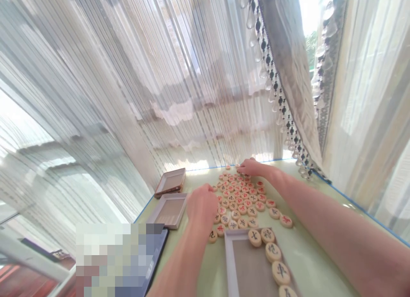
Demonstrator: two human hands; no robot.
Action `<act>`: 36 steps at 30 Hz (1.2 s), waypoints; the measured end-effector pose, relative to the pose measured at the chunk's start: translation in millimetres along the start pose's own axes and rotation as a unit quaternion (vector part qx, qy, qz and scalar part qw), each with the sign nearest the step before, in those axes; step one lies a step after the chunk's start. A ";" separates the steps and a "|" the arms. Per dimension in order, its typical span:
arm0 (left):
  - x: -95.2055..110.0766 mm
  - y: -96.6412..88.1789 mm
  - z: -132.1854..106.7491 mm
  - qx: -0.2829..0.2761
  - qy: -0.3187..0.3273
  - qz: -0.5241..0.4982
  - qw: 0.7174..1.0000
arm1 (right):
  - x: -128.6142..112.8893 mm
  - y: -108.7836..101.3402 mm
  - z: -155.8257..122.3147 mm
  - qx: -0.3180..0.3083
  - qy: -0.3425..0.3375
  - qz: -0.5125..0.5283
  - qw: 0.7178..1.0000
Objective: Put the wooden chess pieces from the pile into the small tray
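Note:
Many round wooden xiangqi pieces [238,194] with red and black characters lie spread over a pale green tabletop [309,250]. My left hand [202,203] rests at the left side of the spread, its fingers curled in beside a piece; anything inside them is hidden. My right hand [251,167] reaches to the far end of the pieces, its bent fingers low over them and close to a red one; its grip is not clear. Close to me, a shallow open box [228,258] carries several black-lettered pieces [281,272] along its right rim.
Left of the pieces stand a shallow pale tray [179,220] and, behind it, a brown-edged box part [169,182]. A dark-edged device [160,254], partly pixelated, is at the lower left. Sheer curtains [192,96] with a beaded drape [288,74] hang behind the table.

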State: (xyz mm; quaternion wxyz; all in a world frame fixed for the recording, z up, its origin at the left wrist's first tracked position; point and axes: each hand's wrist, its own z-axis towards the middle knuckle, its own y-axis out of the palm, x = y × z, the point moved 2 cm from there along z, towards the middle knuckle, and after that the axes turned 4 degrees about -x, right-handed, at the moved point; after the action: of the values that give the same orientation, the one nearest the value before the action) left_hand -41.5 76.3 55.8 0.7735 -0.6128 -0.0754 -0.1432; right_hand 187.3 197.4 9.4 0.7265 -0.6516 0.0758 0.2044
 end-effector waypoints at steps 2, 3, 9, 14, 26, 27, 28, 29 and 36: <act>0.0 0.6 0.2 -0.005 0.002 -0.001 1.000 | 2.9 0.5 1.4 -0.004 0.019 -0.012 1.000; -0.1 1.2 0.5 -0.005 0.002 -0.002 1.000 | 4.8 1.0 1.6 -0.005 0.028 -0.016 0.999; -2.0 4.7 1.5 -0.012 0.004 -0.007 1.000 | 8.2 -2.3 -1.2 0.037 0.064 -0.031 0.997; -0.4 0.8 -0.4 -0.004 0.008 -0.003 1.000 | -16.5 -12.0 -6.3 0.079 0.045 -0.026 0.996; 6.1 -5.7 -7.2 0.006 0.041 0.013 0.999 | -75.6 4.4 -20.3 -0.061 -0.139 -0.096 0.984; 6.0 -5.8 -7.4 0.005 0.041 0.013 0.999 | -75.4 3.6 -20.7 -0.063 -0.140 -0.093 0.984; 5.9 -5.9 -7.5 0.006 0.042 0.012 0.999 | -75.4 2.9 -21.1 -0.063 -0.142 -0.089 0.984; 5.8 -6.0 -7.4 0.006 0.042 0.013 0.999 | -75.9 2.4 -21.7 -0.063 -0.142 -0.087 0.984; 5.8 -5.5 -6.2 0.010 0.049 0.016 0.999 | -84.4 6.4 -27.2 -0.044 -0.101 -0.105 0.988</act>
State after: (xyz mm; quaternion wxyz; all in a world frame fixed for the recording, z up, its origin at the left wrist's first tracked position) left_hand -38.1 68.4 61.1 0.7846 -0.5985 -0.0289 -0.1595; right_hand 112.6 154.5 31.6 0.7188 -0.6629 -0.0761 0.1951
